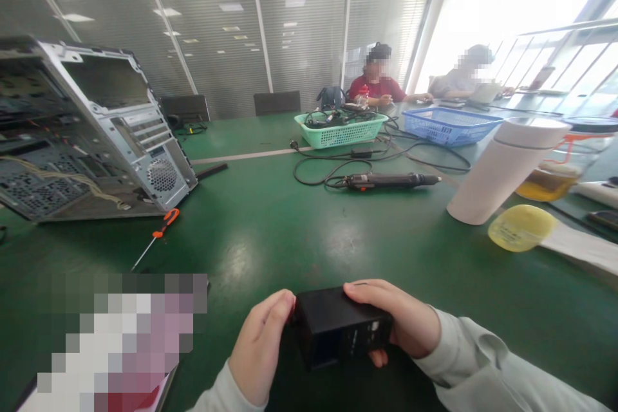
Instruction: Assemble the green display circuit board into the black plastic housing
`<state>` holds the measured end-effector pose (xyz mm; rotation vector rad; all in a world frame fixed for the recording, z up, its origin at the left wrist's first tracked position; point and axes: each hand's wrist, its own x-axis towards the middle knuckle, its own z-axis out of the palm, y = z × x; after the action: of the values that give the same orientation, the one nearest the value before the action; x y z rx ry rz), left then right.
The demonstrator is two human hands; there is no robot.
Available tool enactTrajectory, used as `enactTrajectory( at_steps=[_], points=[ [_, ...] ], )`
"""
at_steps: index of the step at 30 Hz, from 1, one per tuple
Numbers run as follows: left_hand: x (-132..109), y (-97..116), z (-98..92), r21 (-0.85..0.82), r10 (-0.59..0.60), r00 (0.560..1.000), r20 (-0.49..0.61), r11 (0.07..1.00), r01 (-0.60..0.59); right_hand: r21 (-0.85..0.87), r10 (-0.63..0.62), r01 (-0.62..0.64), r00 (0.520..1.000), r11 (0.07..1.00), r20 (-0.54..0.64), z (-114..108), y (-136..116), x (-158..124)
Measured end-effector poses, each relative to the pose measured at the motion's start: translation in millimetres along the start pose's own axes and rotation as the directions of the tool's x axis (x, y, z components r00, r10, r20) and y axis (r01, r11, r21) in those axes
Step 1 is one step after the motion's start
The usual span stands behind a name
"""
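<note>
In front of me, just above the green table (251, 206), is a black box-shaped device (333, 312) with white markings on its side facing me. My right hand (412, 322) is closed round its right end, thumb on top and fingers curled underneath. My left hand (261, 341) is closed at the left end, thumb and fingers pressed together against the edge. A bit of red shows by the left fingertips, too small to name. The box hides part of the fingers of both hands.
An open computer case (161, 174) and an orange-handled screwdriver (167, 224) lie left. Ahead are a corded electric screwdriver (391, 181), a green basket (345, 135) of cables and a blue basket (444, 125). A white tumbler (502, 170) stands right. Two people sit beyond.
</note>
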<state>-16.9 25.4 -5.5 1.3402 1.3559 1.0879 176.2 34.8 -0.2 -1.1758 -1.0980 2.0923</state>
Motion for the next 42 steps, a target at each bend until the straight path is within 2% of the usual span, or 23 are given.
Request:
enactTrajectory(
  at_steps=[1, 3, 5, 6, 8, 9, 10, 12, 13, 15, 21, 25, 27, 30, 34, 37, 42],
  points=[
    [0, -1, 0.3, -0.017, -0.002, 0.999, -0.033, 1.000, 0.001, 0.013, 0.016, -0.016, 1.000, 1.000, 0.013, 0, 0, 0],
    [1, -1, 0.2, -0.021, 0.001, 1.000, -0.020, 1.000, -0.002, -0.041, -0.026, 0.026, 1.000, 0.999, -0.003, 0, 1, -2],
    [1, 0, -0.6, 0.010, -0.004, 0.997, 0.071, 1.000, 0.003, -0.236, -0.221, 0.198, 0.973, 0.951, -0.073, 0, 1, -6],
    [1, 1, -1.3, 0.021, -0.006, 0.995, 0.095, 1.000, 0.004, -0.387, -0.369, 0.309, 0.925, 0.869, -0.090, 0, 1, -8],
    [2, 0, -2.6, 0.011, 0.002, 0.995, 0.103, 1.000, -0.003, -0.668, -0.642, 0.472, 0.766, 0.576, -0.012, -1, 1, -12],
    [2, -1, -3.2, -0.004, 0.016, 0.995, 0.103, 1.000, -0.016, -0.760, -0.723, 0.504, 0.687, 0.411, 0.064, -1, 0, -14],
    [2, -2, -3.5, -0.021, 0.033, 0.994, 0.108, 0.999, -0.031, -0.816, -0.763, 0.512, 0.631, 0.270, 0.144, -2, 0, -15],
    [2, -5, -3.8, -0.058, 0.068, 0.992, 0.105, 0.996, -0.062, -0.861, -0.776, 0.499, 0.578, 0.091, 0.253, -3, 0, -17],
    [2, -6, -3.7, -0.074, 0.078, 0.992, 0.094, 0.995, -0.071, -0.872, -0.776, 0.487, 0.566, 0.042, 0.279, -4, 0, -17],
    [2, -6, -3.4, -0.101, 0.079, 0.993, 0.087, 0.992, -0.070, -0.879, -0.777, 0.477, 0.557, 0.008, 0.295, -5, 0, -17],
    [3, -2, -2.3, -0.175, 0.006, 0.986, 0.166, 0.984, 0.023, -0.870, -0.778, 0.485, 0.579, 0.089, 0.243, -2, -3, -20],
    [0, 5, 0.5, -0.184, -0.014, 0.992, 0.127, 0.982, 0.037, -0.868, -0.746, 0.461, 0.641, 0.185, 0.181, -2, -2, -20],
    [-4, 9, 2.1, -0.157, -0.013, 0.995, 0.095, 0.987, 0.028, -0.845, -0.741, 0.463, 0.659, 0.268, 0.126, -3, -2, -20],
    [-9, 15, 3.7, -0.119, 0.009, 0.998, 0.060, 0.993, -0.001, -0.750, -0.715, 0.478, 0.699, 0.457, 0.010, -3, -1, -18],
    [-9, 18, 4.2, -0.118, 0.003, 0.999, 0.032, 0.993, 0.000, -0.619, -0.567, 0.410, 0.821, 0.670, -0.069, -1, -1, -16],
    [-7, 15, 2.9, -0.109, -0.020, 0.997, 0.078, 0.994, 0.028, -0.586, -0.498, 0.351, 0.861, 0.731, -0.105, -1, -1, -14],
    [-7, 8, -1.2, 0.085, 0.004, 0.969, 0.246, 0.996, -0.026, -0.562, -0.489, 0.351, 0.865, 0.749, -0.112, -1, -2, -13]
  ],
)
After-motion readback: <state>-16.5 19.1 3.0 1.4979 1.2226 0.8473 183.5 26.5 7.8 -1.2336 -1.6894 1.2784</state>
